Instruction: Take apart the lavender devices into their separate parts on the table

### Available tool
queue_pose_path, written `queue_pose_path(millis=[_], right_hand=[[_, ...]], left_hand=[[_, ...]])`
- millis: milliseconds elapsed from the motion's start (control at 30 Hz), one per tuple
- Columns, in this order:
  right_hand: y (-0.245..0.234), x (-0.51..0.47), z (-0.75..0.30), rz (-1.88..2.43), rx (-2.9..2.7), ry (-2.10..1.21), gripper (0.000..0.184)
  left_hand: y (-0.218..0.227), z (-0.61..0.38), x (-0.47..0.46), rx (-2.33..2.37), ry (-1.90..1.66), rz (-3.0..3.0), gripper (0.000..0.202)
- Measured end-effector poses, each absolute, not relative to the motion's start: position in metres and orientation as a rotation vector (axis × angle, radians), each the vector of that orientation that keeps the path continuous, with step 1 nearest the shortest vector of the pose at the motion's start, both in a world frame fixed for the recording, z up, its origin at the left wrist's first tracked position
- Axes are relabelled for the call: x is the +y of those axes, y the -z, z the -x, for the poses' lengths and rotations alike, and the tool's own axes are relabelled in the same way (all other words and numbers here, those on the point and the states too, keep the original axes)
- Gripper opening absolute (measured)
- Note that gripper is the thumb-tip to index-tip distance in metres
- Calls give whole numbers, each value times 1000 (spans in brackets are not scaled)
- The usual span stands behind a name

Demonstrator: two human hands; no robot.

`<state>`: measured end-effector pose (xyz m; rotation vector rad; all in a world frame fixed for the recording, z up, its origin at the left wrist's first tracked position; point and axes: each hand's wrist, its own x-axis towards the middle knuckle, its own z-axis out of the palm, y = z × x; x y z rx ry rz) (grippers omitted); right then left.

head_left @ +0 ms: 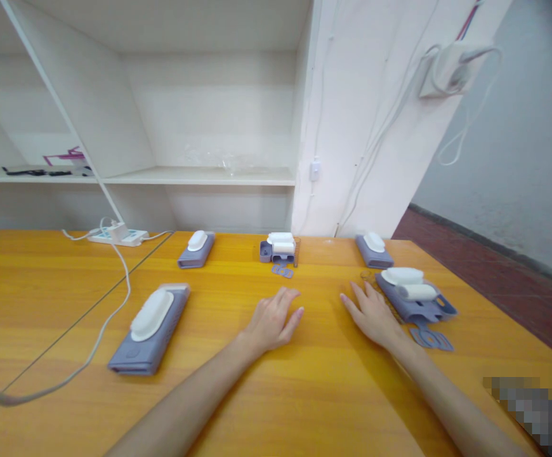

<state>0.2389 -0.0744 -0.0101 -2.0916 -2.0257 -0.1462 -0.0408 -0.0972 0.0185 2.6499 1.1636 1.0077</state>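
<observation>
My left hand [273, 320] is over the wooden table, thumb apart from the fingers, with nothing in it. My right hand [370, 315], fingers spread, lies beside a grey-purple plastic housing [402, 303] and holds nothing. On that housing are a white oval part [402, 277] and a white cylinder [417, 292]. A flat grey piece with cut-outs [431, 338] lies in front of it. Some thin brownish item between my right hand and the housing is too small to make out. To the left of my left hand, a long grey-purple case [155, 339] carries a white oval part [152, 314].
Along the back stand a grey-purple case [196, 257] at left, a group of grey and white parts [280, 249] in the middle, and another case [375, 252] at right. A power strip [118, 236] and a white cable [107, 327] lie at left. White shelves [200, 176] rise behind.
</observation>
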Motion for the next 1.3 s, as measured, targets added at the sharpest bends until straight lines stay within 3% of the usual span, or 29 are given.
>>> queue_pose_path(millis=[267,1300], right_hand=[[7,-78,-234,2146,-1995,166,66],[-9,-60,-195,2001,-2144,317,50]], left_hand=[[-17,41,-97,1151,-1023,-2663,32],[-18,41,-97,1139,-1015,-2677,32]])
